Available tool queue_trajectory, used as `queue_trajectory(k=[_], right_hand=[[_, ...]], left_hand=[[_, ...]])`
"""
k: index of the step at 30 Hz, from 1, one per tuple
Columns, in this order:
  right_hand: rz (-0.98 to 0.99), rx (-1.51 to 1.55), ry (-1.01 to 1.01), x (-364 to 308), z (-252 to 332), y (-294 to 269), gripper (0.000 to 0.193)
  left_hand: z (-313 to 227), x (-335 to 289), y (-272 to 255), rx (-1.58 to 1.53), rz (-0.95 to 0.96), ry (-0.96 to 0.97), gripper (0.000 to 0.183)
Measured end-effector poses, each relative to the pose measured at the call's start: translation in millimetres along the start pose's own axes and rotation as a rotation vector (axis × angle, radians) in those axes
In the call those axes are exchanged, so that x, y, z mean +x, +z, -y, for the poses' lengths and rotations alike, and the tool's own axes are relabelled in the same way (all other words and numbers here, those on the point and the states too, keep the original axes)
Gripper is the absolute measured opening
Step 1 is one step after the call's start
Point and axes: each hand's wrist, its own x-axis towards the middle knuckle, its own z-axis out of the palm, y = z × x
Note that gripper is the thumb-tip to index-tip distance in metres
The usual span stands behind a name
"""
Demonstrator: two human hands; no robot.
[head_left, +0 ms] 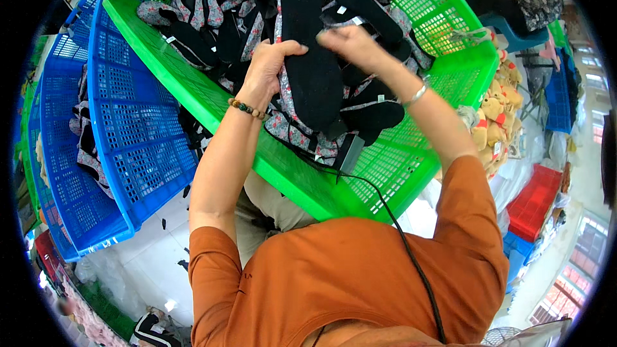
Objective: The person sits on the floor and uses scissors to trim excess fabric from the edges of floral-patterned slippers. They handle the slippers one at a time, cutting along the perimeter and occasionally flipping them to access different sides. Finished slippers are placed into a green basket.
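A slipper (310, 80) with a black sole and grey, red-flowered fabric is held sole up over a green basket (170, 77). My left hand (267, 67) is closed round its left edge, the thumb lying across the sole. At the slipper's right edge, my right hand (353, 45) is slightly blurred, with its fingers drawn together in a pinch; what they hold, if anything, cannot be made out. Below and around lie several similar slippers (369, 9), some showing small white tags. Beneath the held slipper's lower end is a dark box-shaped object (350, 152).
Blue baskets (138, 128) stand at the left, one with more slippers (90, 148) inside. To the right is a heap of tan plush pieces (498, 106), with a red crate (535, 202) beyond. A black cable (402, 228) runs from the basket across my shirt.
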Motion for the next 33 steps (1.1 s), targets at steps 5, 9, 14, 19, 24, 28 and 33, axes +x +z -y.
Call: queue_trajectory(k=[5, 9, 14, 19, 24, 28, 33], right_hand=[[-0.417, -0.884, 0.236, 61, -110, -123, 0.05], [-0.515, -0.891, 0.536, 71, -203, -162, 0.06], [-0.385, -0.695, 0.473, 66, -271, -113, 0.075], [-0.242, 0.035, 0.377, 39, -185, -37, 0.053], [-0.034, 0.413, 0.096, 2, -64, 13, 0.018], [0.2, 0.311, 0.154, -40, -4, 16, 0.021], [0.489, -0.032, 0.242, -20, -75, -48, 0.031]], left_hand=[[-6, -13, 10, -0.149, -0.02, 0.058, 0.012], [-4, -11, 2, -0.227, -0.103, 0.102, 0.011], [-6, -14, 2, -0.336, -0.048, 0.033, 0.015], [-10, -12, 6, -0.354, 0.038, 0.047, 0.021], [-14, -8, 6, -0.368, 0.054, 0.127, 0.022], [-17, -21, -6, -0.392, 0.229, 0.14, 0.026], [-20, -30, 3, -0.233, 0.147, 0.157, 0.016]])
